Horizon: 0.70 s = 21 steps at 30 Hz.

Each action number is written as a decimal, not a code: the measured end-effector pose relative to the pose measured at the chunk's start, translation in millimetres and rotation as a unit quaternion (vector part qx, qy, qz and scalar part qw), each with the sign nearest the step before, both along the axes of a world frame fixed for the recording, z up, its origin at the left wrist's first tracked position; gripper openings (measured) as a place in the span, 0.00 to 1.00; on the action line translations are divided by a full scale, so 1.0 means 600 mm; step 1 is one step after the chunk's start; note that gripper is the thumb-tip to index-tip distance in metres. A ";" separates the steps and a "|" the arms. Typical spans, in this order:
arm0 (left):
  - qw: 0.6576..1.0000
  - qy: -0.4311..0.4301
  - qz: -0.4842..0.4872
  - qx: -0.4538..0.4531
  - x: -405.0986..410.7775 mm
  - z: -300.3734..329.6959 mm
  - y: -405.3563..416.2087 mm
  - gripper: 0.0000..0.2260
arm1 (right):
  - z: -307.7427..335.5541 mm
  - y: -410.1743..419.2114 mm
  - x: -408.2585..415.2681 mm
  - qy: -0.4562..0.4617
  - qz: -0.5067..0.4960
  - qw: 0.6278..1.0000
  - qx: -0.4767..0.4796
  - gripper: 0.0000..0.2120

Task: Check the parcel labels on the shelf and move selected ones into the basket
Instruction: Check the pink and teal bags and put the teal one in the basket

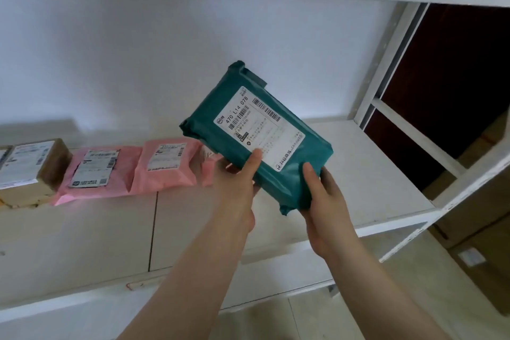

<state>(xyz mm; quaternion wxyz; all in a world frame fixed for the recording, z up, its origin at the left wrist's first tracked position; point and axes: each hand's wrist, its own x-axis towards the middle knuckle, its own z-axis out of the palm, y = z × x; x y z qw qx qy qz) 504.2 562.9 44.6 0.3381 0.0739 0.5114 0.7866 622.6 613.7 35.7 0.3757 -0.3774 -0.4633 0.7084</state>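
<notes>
Both hands grip a green parcel above a white shelf: left hand and right hand fingers closed around its lower end, label facing up.

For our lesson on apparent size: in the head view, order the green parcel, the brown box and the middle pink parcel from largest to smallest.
1. green parcel, though nearest the camera
2. and 3. brown box and middle pink parcel: look alike, and the box is cut off, so unranked

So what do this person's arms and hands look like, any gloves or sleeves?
Both are bare. The left hand and right hand wear no gloves, rings or watch, and no sleeve shows on either forearm as far as the picture reaches. Fingernails look short and unpainted.
</notes>
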 end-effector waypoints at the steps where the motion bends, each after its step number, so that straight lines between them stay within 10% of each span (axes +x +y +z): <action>1: 1.000 -0.005 -0.013 0.006 0.011 -0.003 -0.002 0.13 | -0.001 -0.001 0.000 0.002 -0.011 1.000 -0.004 0.17; 14: 0.976 -0.040 -0.207 -0.051 0.154 -0.038 0.009 0.25 | -0.036 0.008 0.177 -0.006 -0.194 0.980 -0.034 0.06; 21: 0.936 0.182 -0.259 -0.153 0.267 -0.049 0.061 0.35 | -0.089 -0.011 0.415 -0.047 -0.301 0.950 -0.067 0.11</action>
